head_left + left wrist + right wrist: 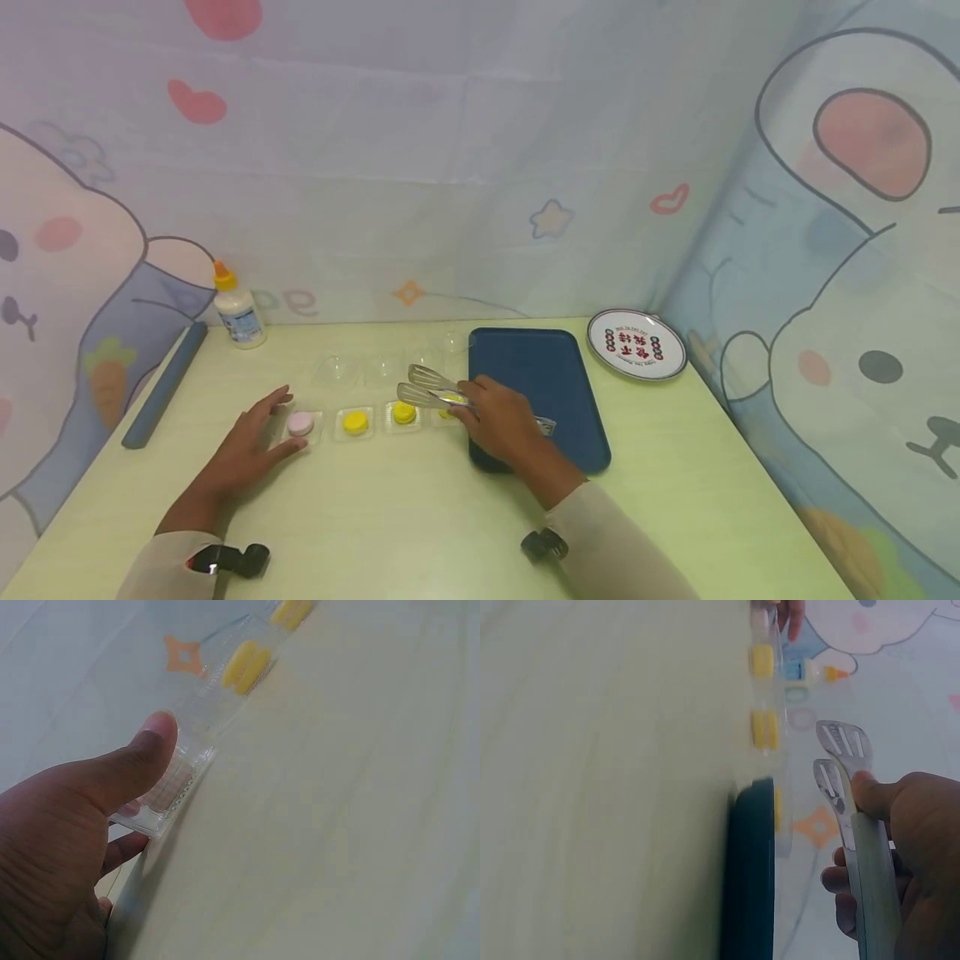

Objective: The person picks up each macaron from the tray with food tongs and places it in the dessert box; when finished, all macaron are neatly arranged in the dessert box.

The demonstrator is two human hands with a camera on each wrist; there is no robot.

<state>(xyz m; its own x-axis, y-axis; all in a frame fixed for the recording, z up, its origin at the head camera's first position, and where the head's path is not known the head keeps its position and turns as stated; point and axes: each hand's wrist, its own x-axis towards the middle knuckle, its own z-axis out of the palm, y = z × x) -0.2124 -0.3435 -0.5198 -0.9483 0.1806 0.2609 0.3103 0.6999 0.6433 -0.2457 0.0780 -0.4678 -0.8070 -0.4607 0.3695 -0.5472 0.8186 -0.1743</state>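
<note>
My left hand (243, 454) lies around a small clear plastic shell (169, 787) at the row's left end, thumb in front and fingers behind, spread apart. In it sits a round pink macaron-like sweet (300, 423). To its right stand further shells with yellow sweets (356, 422), their domed clear lids (335, 367) folded back behind them. My right hand (506, 417) grips metal tongs (870, 855) above the left edge of a dark blue tray (543, 358). The tongs' slotted tips (420, 385) point left, apart, with nothing visible between them, above the rightmost shells.
A white glue-type bottle (242, 317) with an orange-yellow cap stands at the back left, near a blue-grey bar (165, 383) along the table's left edge. An oval white plate (637, 333) with red writing lies at the back right. Printed cloth hangs behind and beside the table.
</note>
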